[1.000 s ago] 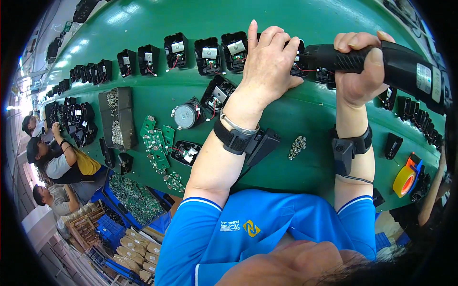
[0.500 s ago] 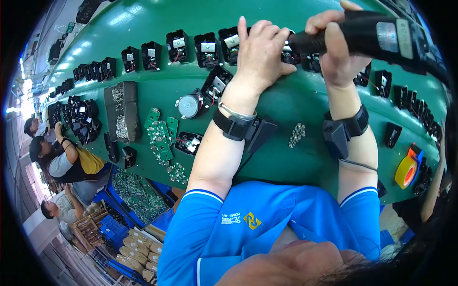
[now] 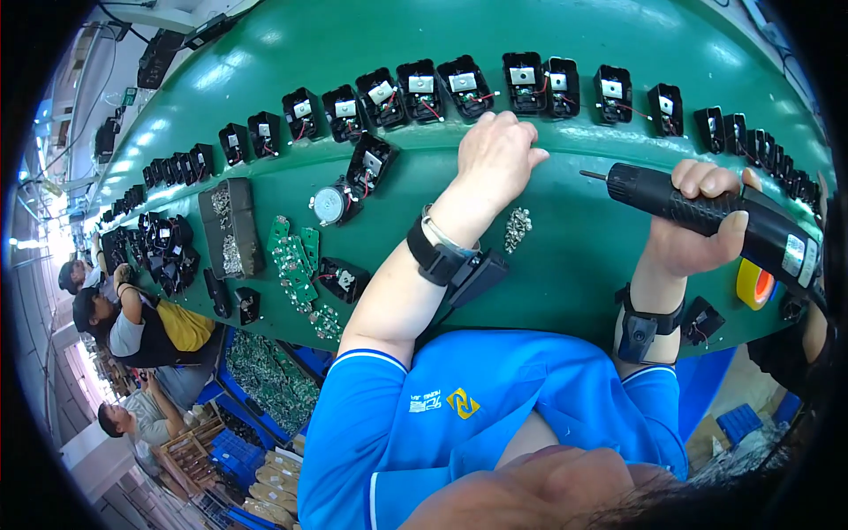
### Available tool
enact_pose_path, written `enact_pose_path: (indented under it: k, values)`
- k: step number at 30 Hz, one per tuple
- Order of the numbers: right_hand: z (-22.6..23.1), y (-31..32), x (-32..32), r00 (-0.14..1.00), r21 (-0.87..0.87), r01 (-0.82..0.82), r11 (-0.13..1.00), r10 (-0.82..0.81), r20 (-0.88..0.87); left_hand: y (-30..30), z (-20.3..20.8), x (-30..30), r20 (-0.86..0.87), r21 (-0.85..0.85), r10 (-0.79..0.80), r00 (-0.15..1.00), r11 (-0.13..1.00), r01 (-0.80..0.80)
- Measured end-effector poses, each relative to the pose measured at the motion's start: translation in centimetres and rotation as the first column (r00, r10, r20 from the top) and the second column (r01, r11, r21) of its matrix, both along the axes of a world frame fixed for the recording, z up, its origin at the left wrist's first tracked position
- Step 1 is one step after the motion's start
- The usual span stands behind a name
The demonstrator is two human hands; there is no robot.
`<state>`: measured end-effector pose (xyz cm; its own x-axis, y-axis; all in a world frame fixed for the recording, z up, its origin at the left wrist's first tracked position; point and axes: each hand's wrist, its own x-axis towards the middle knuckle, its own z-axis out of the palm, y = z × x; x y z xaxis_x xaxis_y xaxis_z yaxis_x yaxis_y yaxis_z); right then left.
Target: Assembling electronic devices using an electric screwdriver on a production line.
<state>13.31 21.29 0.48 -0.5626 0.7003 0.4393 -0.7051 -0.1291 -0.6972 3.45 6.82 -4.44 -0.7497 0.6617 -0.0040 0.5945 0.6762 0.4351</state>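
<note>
My right hand [image 3: 698, 231] is wrapped round a black electric screwdriver [image 3: 649, 189], whose thin bit points left above the green table. My left hand [image 3: 497, 159] is closed with the knuckles up, just below the row of black housings. Whatever its fingers might hold is hidden. Nearest beyond it stand an open black housing [image 3: 464, 84] and another housing [image 3: 525, 79], each with a metal plate and thin wires inside. A small pile of screws [image 3: 518, 231] lies on the table below my left hand.
To the left are a round speaker [image 3: 329, 206] beside a tilted housing [image 3: 371, 163], green circuit boards [image 3: 291, 261] and a grey tray of small metal parts [image 3: 247, 194]. An orange-yellow tape roll [image 3: 753, 284] lies at right. Co-workers [image 3: 132, 309] sit at far left.
My right hand has drawn the screwdriver back from the housings, down and to the right. My left hand has come down slightly and its fingers have curled in. The view has shifted.
</note>
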Motion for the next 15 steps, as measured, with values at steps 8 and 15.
enact_pose_path:
  k: [8,15]
  values:
    - [-0.1,0.6,1.4,0.996,0.031,-0.081,0.996,0.082,-0.02,1.3,0.9,-0.9,0.251,-0.104,0.084,0.964,0.993,-0.06]
    - [0.4,0.8,2.3,0.992,0.027,-0.118,0.993,0.119,-0.042,1.1,0.2,-0.2,0.097,-0.092,0.017,0.995,0.996,-0.008]
